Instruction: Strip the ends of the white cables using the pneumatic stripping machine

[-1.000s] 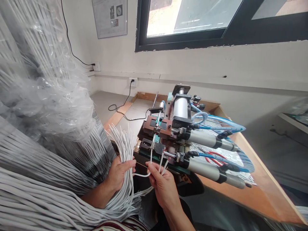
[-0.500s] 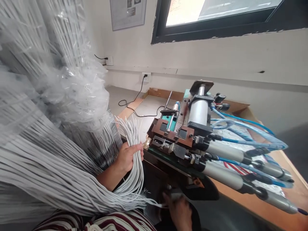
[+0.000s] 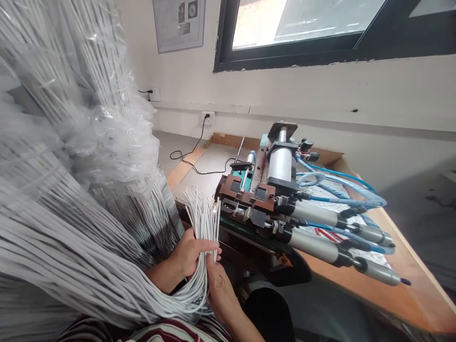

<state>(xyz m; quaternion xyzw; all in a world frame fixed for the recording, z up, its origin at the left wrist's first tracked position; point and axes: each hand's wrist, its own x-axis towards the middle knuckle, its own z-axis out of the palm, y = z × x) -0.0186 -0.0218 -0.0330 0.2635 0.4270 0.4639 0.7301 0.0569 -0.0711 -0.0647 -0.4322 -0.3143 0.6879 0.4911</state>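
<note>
My left hand (image 3: 190,254) is closed round a thick bundle of white cables (image 3: 199,216) whose cut ends fan upward. My right hand (image 3: 219,285) sits just below and to the right of it, its fingers pinching one or two cables out of that bundle; those ends stand at about (image 3: 216,228). Both hands are close in front of a small pneumatic machine (image 3: 270,190) with brown clamp blocks, a silver cylinder and blue air hoses.
A huge mass of white cables partly wrapped in clear plastic (image 3: 78,190) fills the left. The machine stands on a wooden table (image 3: 399,266) with a cardboard sheet (image 3: 221,156) and a black power cord (image 3: 188,156). A window (image 3: 320,28) is above.
My right hand dropped low beneath the table edge, then came back up to the bundle and took hold of cable ends. The view swung right, then back left.
</note>
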